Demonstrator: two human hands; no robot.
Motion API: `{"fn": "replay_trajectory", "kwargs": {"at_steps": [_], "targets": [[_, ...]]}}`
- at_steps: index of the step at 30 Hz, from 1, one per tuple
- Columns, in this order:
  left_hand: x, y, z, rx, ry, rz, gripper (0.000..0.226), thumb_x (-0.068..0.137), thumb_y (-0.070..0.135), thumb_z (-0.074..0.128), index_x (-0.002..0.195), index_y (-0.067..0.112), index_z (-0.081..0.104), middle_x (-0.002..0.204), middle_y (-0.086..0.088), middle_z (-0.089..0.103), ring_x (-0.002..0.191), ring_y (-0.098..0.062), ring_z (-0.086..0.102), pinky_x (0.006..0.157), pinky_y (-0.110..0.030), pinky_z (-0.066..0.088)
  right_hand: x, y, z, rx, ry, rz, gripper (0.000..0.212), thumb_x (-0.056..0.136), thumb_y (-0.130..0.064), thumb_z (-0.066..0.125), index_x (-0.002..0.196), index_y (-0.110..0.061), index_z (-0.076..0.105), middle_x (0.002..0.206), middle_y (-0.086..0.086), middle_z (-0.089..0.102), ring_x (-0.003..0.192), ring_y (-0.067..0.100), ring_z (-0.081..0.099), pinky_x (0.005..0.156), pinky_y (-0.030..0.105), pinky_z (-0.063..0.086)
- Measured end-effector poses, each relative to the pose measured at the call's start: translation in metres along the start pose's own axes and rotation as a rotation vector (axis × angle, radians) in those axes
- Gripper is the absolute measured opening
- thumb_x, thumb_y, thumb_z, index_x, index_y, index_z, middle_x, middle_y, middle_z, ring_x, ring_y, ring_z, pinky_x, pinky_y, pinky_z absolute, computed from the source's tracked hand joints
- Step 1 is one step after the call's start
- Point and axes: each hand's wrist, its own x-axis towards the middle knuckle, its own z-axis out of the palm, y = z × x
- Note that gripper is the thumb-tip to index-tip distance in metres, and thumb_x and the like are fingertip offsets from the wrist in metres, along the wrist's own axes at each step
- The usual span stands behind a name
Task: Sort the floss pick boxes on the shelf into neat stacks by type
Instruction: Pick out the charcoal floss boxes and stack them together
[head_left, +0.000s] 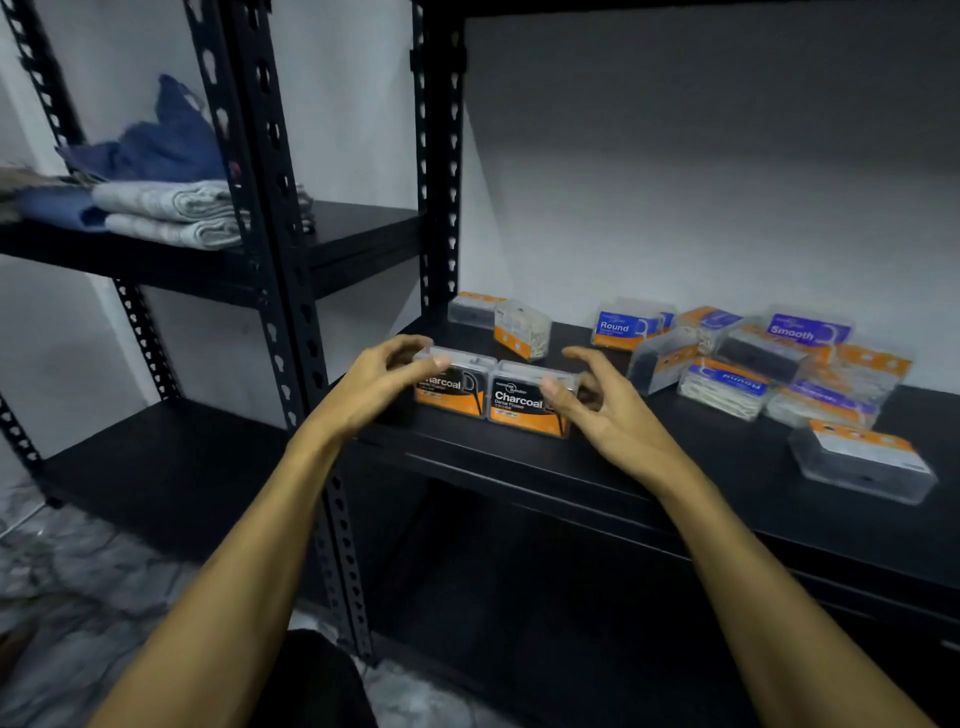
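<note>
Black steel shelf carries two Charcoal boxes side by side near its front left edge. The left hand grips the left box; the right hand grips the right. Mixed boxes lie jumbled farther right.

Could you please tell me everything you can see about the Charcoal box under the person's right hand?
The right Charcoal box is a clear plastic case with a black and orange label reading "Charcoal Dental Flosser". It stands upright, label forward, near the front edge of the black shelf, side by side with the left Charcoal box. The right hand grips its right end, thumb on the front.
</note>
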Motion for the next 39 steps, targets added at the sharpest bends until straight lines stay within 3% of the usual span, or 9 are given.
{"fn": "replay_trajectory", "kwargs": {"at_steps": [4,8,12,17,22,26,31,36,39], "targets": [[-0.002,0.005,0.0,-0.095,0.0,-0.026,0.055,0.081,0.074,0.058,0.12,0.034,0.065,0.121,0.011,0.07,0.115,-0.003,0.064,0.112,-0.037,0.043,-0.013,0.006,-0.015,-0.077,0.081,0.055,0.053,0.095,-0.066,0.037,0.131,-0.031,0.052,0.117,-0.008,0.063,0.109,0.007,0.059,0.096,0.03,0.043],[0.005,0.024,0.0,0.016,0.142,-0.047,0.063,0.08,0.075,0.059,0.117,0.025,0.069,0.116,0.009,0.071,0.111,-0.007,0.065,0.106,-0.034,0.046,-0.031,0.035,-0.052,-0.541,0.053,0.064,0.052,0.093,-0.056,0.055,0.129,-0.02,0.058,0.126,0.002,0.059,0.119,0.02,0.052,0.103,0.039,0.042],[0.019,0.081,0.026,0.098,0.318,0.063,0.052,0.076,0.064,0.07,0.109,0.024,0.073,0.106,0.01,0.074,0.103,-0.007,0.067,0.094,-0.029,0.051,-0.051,0.057,-0.095,-0.765,0.052,0.086,0.045,0.095,-0.055,0.05,0.121,-0.02,0.062,0.123,0.001,0.061,0.118,0.024,0.047,0.103,0.043,0.039],[0.032,0.159,0.126,0.294,0.146,0.339,0.039,0.085,0.036,0.074,0.118,0.015,0.07,0.117,0.004,0.069,0.108,-0.006,0.059,0.089,-0.017,0.039,-0.073,0.077,-0.131,-0.768,0.137,0.098,0.038,0.093,-0.054,0.052,0.111,-0.022,0.065,0.115,-0.002,0.064,0.112,0.022,0.051,0.101,0.047,0.04],[0.053,0.161,0.222,0.404,-0.009,0.307,0.047,0.081,0.039,0.07,0.122,0.016,0.065,0.128,-0.009,0.062,0.122,-0.025,0.053,0.097,-0.03,0.042,-0.078,0.08,-0.143,-0.716,0.126,0.068,0.039,0.093,-0.052,0.056,0.113,-0.02,0.065,0.114,0.0,0.062,0.113,0.02,0.051,0.099,0.041,0.042],[0.063,0.135,0.253,0.456,0.093,0.268,0.049,0.086,0.036,0.064,0.13,0.013,0.06,0.137,-0.006,0.052,0.129,-0.026,0.044,0.098,-0.037,0.046,-0.082,0.09,-0.163,-0.71,0.128,0.065,0.039,0.093,-0.051,0.059,0.114,-0.019,0.066,0.115,-0.001,0.063,0.111,0.018,0.051,0.097,0.035,0.043],[0.07,0.122,0.262,0.564,0.267,0.323,0.039,0.092,0.02,0.059,0.128,0.004,0.058,0.123,-0.017,0.06,0.114,-0.035,0.049,0.092,-0.041,0.041,-0.084,0.097,-0.179,-0.642,0.174,0.06,0.03,0.092,-0.037,0.066,0.115,-0.019,0.066,0.115,-0.002,0.062,0.109,0.015,0.054,0.094,0.03,0.046],[0.069,0.108,0.254,0.413,0.231,0.346,0.025,0.097,0.019,0.06,0.117,0.005,0.065,0.136,-0.013,0.036,0.126,-0.027,0.037,0.106,-0.023,0.032,-0.071,0.098,-0.179,-0.594,0.324,0.008,0.023,0.091,-0.026,0.067,0.112,-0.015,0.065,0.113,0.001,0.06,0.105,0.018,0.055,0.085,0.029,0.043],[0.067,0.102,0.247,0.373,0.249,0.316,0.028,0.097,0.021,0.063,0.124,0.016,0.071,0.143,-0.015,0.035,0.13,-0.032,0.034,0.106,-0.02,0.026,-0.046,0.097,-0.178,-0.596,0.512,0.009,0.021,0.091,-0.02,0.063,0.109,-0.009,0.065,0.119,0.009,0.058,0.114,0.026,0.049,0.088,0.03,0.037]]}}
